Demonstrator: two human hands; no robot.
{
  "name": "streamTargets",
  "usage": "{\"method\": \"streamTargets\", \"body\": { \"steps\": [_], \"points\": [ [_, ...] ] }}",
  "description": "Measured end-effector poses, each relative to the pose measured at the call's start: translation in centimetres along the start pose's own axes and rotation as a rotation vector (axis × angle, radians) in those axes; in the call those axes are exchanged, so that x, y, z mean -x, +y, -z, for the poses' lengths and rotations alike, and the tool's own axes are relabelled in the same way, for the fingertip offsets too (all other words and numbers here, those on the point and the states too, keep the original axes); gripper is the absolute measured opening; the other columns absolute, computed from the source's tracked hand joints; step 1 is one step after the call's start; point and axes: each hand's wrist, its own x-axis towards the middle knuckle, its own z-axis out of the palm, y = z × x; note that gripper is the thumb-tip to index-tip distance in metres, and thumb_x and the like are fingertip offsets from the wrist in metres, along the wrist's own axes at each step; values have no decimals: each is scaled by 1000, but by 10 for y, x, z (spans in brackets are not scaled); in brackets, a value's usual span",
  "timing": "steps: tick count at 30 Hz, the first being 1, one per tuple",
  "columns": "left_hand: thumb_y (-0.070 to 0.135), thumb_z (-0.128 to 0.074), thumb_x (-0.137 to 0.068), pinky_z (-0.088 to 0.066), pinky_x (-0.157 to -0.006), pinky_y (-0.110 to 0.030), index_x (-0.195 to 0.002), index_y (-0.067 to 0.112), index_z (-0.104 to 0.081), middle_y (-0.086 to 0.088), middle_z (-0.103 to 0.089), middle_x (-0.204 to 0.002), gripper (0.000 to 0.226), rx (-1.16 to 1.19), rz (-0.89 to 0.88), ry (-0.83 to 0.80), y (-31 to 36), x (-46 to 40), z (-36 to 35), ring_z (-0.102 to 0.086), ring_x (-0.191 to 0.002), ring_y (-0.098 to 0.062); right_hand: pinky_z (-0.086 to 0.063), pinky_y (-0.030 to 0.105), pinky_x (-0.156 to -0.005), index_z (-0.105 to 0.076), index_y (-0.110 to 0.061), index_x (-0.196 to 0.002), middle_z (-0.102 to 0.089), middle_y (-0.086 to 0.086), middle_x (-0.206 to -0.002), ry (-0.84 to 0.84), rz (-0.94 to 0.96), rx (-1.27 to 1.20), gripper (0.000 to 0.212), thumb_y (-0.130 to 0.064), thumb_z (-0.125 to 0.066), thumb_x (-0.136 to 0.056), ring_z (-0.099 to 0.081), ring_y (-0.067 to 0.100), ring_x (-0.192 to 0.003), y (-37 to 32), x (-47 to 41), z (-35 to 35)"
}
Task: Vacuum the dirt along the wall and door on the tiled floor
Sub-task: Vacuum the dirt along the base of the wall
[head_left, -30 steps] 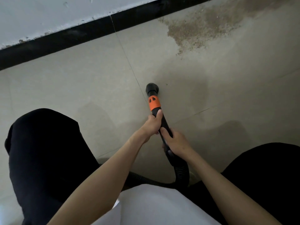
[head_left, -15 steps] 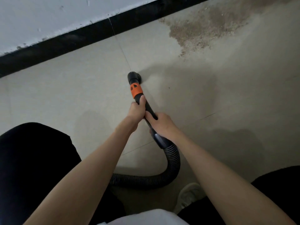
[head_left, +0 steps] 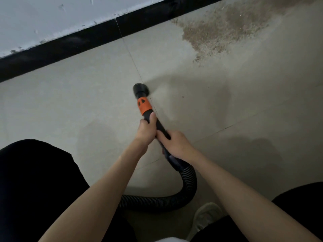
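Black vacuum wand (head_left: 157, 123) in both hands' grip

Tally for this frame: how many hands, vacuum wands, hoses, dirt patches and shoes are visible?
Hands: 2, left and right, both gripping the wand
Vacuum wand: 1
Hose: 1
Dirt patch: 1
Shoe: 1
Total: 6

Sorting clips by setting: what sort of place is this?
Probably an indoor room's edge: pale tiled floor meeting a white wall with black skirting, dirt spread beside it.
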Motion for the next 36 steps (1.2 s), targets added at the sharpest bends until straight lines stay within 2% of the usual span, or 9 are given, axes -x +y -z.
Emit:
{"method": "streamTargets", "body": {
  "steps": [2, 7, 11, 14, 18, 25, 30, 33, 36],
  "points": [
    [41, -34, -100, -45, -61, -26, -117, 1, -45, -5, -57, -90, 44, 13, 9, 19, 4, -9, 16, -57, -79, -16, -54, 36, -64, -57, -17, -74, -65, -2, -59, -35, 26, 47, 45, -52, -43, -97, -66, 18, -60, -15, -13, -4],
    [37, -35, -101, -50, -83, -38, -125, -7, -43, -21, -56, -118, 51, 115, -48, -55, 51, -50, 21, -58, -106, -33, -48, 31, -60, -54, -18, -69, -65, 0, -57, 125, 62, 71, 46, -51, -42, -99, -65, 18, -62, -44, -53, 9],
    [38, -37, -100, -49, -71, -33, -123, -5, -45, -16, -56, -106, 49, 8, -60, -242, 53, -45, -7, -58, -90, -27, -46, 34, -60, -50, -21, -69, -65, 4, -68, 271, -55, 59, 44, -53, -41, -98, -62, 24, -68, -18, -39, 15],
    [37, -39, -100, -42, -54, -23, -115, 1, -48, -8, -55, -88, 40, -75, -87, -363, 43, -30, -29, -53, -70, -17, -49, 31, -62, -54, -20, -71, -63, -3, -50, 359, -139, -43, 42, -51, -44, -98, -66, 17, -60, 6, -10, 15],
    [37, -39, -100, -39, -50, -23, -107, 7, -46, -6, -54, -83, 31, -90, -109, -407, 44, -18, -40, -51, -65, -13, -50, 24, -56, -61, -14, -81, -62, -4, -44, 387, -184, -115, 42, -48, -45, -98, -62, 8, -47, 6, 5, 20],
    [40, -41, -98, -45, -71, -30, -116, 6, -49, -7, -57, -97, 40, -105, -74, -446, 4, 11, -30, -56, -85, -20, -45, 30, -58, -52, -21, -68, -62, -2, -63, 405, -277, -74, 43, -52, -47, -96, -63, 24, -70, 18, 44, -11],
    [37, -43, -98, -48, -86, -38, -115, 5, -50, -8, -58, -100, 37, -122, -52, -581, -14, 36, -49, -59, -94, -25, -55, 43, -71, -62, -14, -80, -70, 12, -74, 509, -370, -166, 42, -49, -49, -97, -68, 30, -74, 44, 80, -26],
    [38, -43, -98, -48, -82, -38, -102, 8, -52, -9, -58, -95, 32, -179, -77, -684, -13, 40, -55, -58, -86, -23, -53, 35, -69, -62, -16, -78, -70, 10, -74, 567, -410, -164, 41, -48, -46, -98, -67, 29, -75, 47, 89, -31],
    [43, -42, -97, -46, -92, -41, -120, 2, -48, -15, -59, -109, 48, -277, -69, -730, -4, 39, -58, -59, -100, -29, -47, 28, -61, -60, -20, -75, -70, 8, -75, 590, -428, -187, 38, -46, -45, -99, -67, 28, -76, 39, 90, -27]
  ]
}}
